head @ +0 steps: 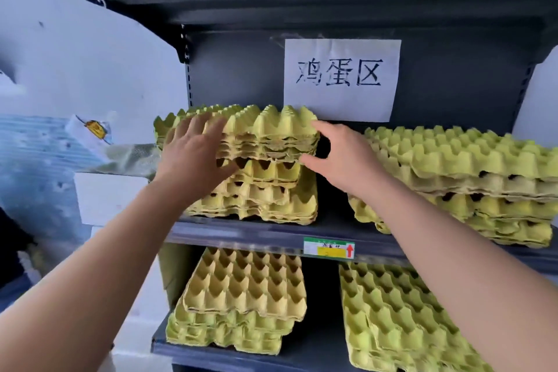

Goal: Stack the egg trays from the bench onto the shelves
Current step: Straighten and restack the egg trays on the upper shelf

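We see four stacks of yellow-green egg trays on a dark shelf unit point(241, 235), two on each level. Both hands are at the upper left stack point(271, 184), which stands on the middle shelf below a paper sign point(341, 78) reading 鸡蛋区.

The left hand point(196, 151) lies flat against the stack's front left side, with its fingers straight and spread over the top few trays, and it covers that corner. The right hand point(341, 157) forms a wide C at the front right corner. Its forefinger tip is at the top rim and its thumb tip at the lower edge of the top bundle. The other fingers are hidden behind the back of the hand. We cannot tell whether finger and thumb squeeze the trays or only touch them.

The upper right stack point(468, 175) runs out of the frame on the right, and the right forearm crosses its lower left corner. The lower left stack point(241, 296) shows whole, with its cups facing up. The lower right stack point(392, 311) is cut off at the bottom edge and partly covered by the forearm.

The print on the shelf tag point(329, 248) is too small to read, though its red arrow is clear. To the left of the shelves the view blurs, and we make out only a white box point(111, 196) and some crumpled wrapping point(90, 130).
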`<control>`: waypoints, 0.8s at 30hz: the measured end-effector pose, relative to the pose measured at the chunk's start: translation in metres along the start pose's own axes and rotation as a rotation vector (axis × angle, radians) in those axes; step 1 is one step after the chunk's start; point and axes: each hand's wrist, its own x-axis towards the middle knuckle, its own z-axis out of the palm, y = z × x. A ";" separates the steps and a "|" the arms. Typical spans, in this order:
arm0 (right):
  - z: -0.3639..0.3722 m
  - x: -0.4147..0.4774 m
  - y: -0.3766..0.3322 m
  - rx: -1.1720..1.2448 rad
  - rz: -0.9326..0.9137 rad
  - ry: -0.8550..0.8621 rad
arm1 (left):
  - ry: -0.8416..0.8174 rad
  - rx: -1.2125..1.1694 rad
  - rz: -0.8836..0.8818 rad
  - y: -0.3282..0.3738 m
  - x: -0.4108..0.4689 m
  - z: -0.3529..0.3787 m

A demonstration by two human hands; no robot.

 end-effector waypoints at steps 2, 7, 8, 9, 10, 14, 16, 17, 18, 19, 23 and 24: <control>0.011 0.018 -0.010 0.003 0.031 -0.020 | -0.033 0.048 0.010 -0.026 0.014 0.007; 0.032 0.042 -0.021 0.008 0.146 -0.062 | -0.046 0.025 0.126 -0.062 0.038 0.025; 0.035 0.044 -0.021 0.010 0.156 -0.053 | -0.034 0.010 0.156 -0.066 0.041 0.027; 0.037 0.045 -0.021 0.009 0.163 -0.041 | -0.021 -0.005 0.187 -0.069 0.043 0.029; 0.039 0.046 -0.022 0.005 0.169 -0.027 | -0.004 -0.020 0.217 -0.071 0.045 0.031; 0.041 0.048 -0.024 0.007 0.207 0.022 | 0.047 -0.114 0.284 -0.079 0.050 0.033; 0.041 0.050 -0.028 -0.006 0.229 0.065 | 0.085 -0.155 0.310 -0.083 0.053 0.034; 0.042 0.051 -0.031 -0.016 0.228 0.084 | 0.102 -0.168 0.311 -0.087 0.056 0.035; 0.043 0.052 -0.034 -0.025 0.219 0.098 | 0.115 -0.177 0.306 -0.091 0.058 0.036; 0.045 0.055 -0.037 -0.029 0.210 0.108 | 0.121 -0.182 0.301 -0.094 0.059 0.037; 0.055 0.063 -0.044 -0.040 0.199 0.069 | 0.041 -0.168 0.280 -0.104 0.058 0.043; 0.059 0.064 -0.042 -0.042 0.202 0.041 | 0.005 -0.152 0.279 -0.105 0.055 0.047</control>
